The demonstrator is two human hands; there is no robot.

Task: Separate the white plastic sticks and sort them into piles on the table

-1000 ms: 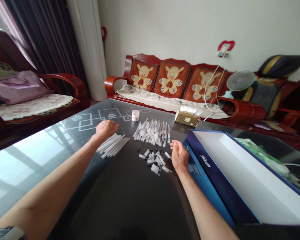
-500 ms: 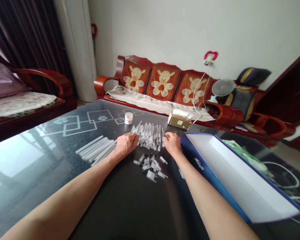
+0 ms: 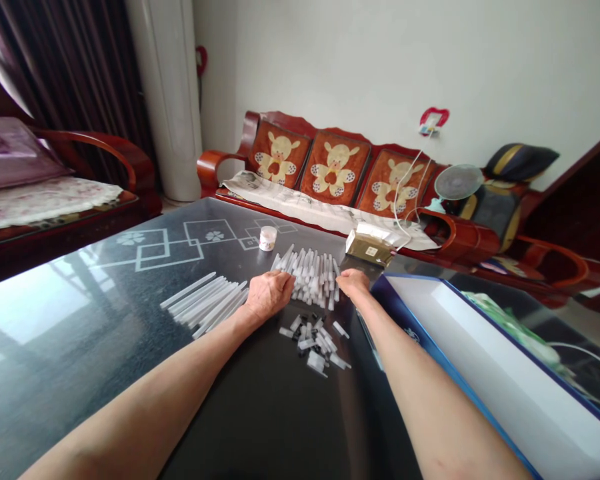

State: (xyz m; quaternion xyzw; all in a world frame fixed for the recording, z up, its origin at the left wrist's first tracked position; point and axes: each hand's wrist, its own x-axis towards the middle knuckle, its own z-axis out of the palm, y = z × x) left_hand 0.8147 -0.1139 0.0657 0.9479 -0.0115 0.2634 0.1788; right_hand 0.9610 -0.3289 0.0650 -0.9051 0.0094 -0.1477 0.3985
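A heap of short white tubes (image 3: pixel 313 270) lies on the dark glass table (image 3: pixel 260 407). My left hand (image 3: pixel 269 295) rests knuckles up at the heap's left edge, fingers curled onto the tubes. At the heap's right edge sits my right hand (image 3: pixel 353 282), fingers bent down against the tubes. What either hand holds is hidden. Long white tubes (image 3: pixel 205 303) lie in a bundle to the left of my left hand. Small white and black pieces (image 3: pixel 316 339) are scattered just in front of both hands.
An open blue box (image 3: pixel 485 373) with a white inside lies at the right. A small white jar (image 3: pixel 267 238) and a tan packet (image 3: pixel 371 243) stand beyond the heap. A red wooden sofa (image 3: pixel 340 167) and a small fan (image 3: pixel 457 181) are behind the table.
My left hand left the long tubes and moved right to the heap. My right hand moved forward from the small pieces to the heap's right edge. The camera turned slightly.
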